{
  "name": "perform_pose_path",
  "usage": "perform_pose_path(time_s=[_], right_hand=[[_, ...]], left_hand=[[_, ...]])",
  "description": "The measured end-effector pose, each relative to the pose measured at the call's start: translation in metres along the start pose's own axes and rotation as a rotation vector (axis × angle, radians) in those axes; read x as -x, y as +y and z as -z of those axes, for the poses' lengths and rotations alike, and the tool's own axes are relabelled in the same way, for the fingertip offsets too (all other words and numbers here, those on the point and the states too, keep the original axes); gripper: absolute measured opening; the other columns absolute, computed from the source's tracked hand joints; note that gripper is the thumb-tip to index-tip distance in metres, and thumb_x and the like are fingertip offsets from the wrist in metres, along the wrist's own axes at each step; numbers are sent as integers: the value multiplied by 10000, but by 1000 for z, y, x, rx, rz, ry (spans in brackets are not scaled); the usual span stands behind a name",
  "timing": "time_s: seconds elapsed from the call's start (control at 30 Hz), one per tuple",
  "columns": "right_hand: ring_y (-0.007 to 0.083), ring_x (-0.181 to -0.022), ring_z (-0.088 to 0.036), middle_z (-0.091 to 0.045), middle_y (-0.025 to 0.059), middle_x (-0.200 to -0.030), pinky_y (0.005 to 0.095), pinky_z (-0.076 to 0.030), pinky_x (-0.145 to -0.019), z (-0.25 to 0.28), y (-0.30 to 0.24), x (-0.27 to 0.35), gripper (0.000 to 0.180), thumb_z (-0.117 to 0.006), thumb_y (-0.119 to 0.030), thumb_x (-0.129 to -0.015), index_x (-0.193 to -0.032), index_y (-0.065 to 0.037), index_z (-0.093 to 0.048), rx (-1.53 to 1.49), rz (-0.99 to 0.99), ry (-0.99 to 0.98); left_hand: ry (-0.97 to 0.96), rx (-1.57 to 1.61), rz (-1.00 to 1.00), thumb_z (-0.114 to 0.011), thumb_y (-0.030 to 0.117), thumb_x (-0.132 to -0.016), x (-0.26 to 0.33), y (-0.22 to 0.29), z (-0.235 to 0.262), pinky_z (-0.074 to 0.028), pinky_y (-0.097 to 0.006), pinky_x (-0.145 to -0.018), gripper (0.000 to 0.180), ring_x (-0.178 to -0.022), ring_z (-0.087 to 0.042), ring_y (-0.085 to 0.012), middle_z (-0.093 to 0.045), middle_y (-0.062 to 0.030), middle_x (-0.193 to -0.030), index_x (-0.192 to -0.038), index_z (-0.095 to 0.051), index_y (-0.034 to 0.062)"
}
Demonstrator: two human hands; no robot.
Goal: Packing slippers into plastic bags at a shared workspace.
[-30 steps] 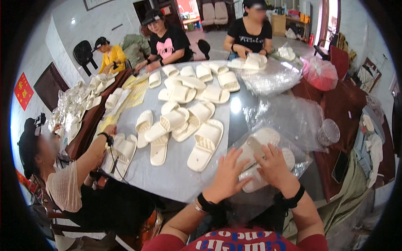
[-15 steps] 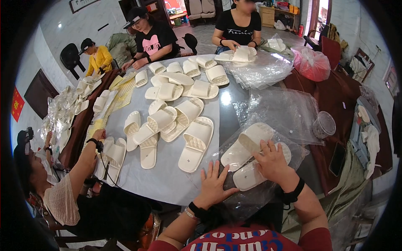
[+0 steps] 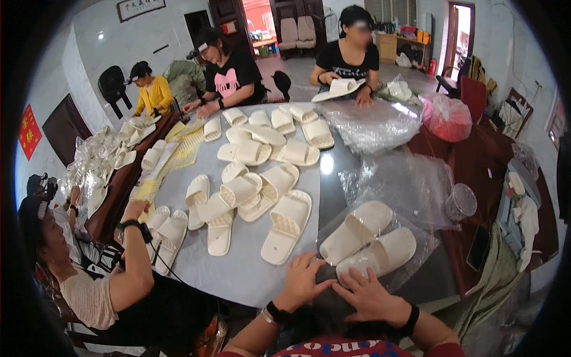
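A pair of cream slippers lies side by side inside a clear plastic bag (image 3: pixel 425 238) on the table in front of me. The far slipper (image 3: pixel 361 229) and the near slipper (image 3: pixel 380 256) both point up to the right. My left hand (image 3: pixel 303 282) rests at the bag's lower left end by the slippers' heels, fingers stretched out and slightly bent. Alongside it, my right hand (image 3: pixel 369 297) lies with fingers spread, its fingertips at the near slipper's heel. The two thumbs almost meet. Neither hand has a slipper in its grasp.
Several loose cream slippers (image 3: pixel 285 229) are heaped left of the bag. Flat clear bags (image 3: pixel 380 128) lie beyond, beside a clear plastic tub (image 3: pixel 461 202) and a dark phone (image 3: pixel 479 247). Co-workers sit around the table; one across holds a slipper (image 3: pixel 342 88).
My right hand has drawn back from the slippers' straps to the heel end, near my left hand. The co-worker across has raised a slipper. The whole view has shifted slightly.
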State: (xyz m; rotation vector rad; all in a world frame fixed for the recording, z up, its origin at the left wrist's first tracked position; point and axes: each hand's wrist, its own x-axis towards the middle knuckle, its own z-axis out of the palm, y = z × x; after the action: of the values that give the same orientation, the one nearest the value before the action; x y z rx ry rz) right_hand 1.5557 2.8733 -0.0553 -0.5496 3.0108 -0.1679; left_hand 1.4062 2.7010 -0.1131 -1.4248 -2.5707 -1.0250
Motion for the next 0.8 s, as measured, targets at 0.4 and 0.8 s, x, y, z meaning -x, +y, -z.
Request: perform_pose_path(time_s=[0.4, 0.8], right_hand=[[454, -1254, -392, -473, 257, -1309, 619, -303, -1008, -24, -32, 26, 608, -742, -320, -708, -1227, -63, -556, -38, 49, 147], [393, -1208, -447, -505, 181, -1272, 608, -352, -947, -39, -10, 42, 280, -660, -241, -746, -1001, -131, -623, -51, -62, 313]], left_hand=[[32, -224, 225, -711, 513, -721, -19, -25, 10, -268, -601, -1008, 818, -1312, -323, -374, -383, -200, -1397, -1322, -438, 31], [-94, -250, 155, -713, 331, -775, -22, -5, 23, -337, -588, -972, 310, -1206, -476, -333, -539, -148, -1257, -895, -608, 65]])
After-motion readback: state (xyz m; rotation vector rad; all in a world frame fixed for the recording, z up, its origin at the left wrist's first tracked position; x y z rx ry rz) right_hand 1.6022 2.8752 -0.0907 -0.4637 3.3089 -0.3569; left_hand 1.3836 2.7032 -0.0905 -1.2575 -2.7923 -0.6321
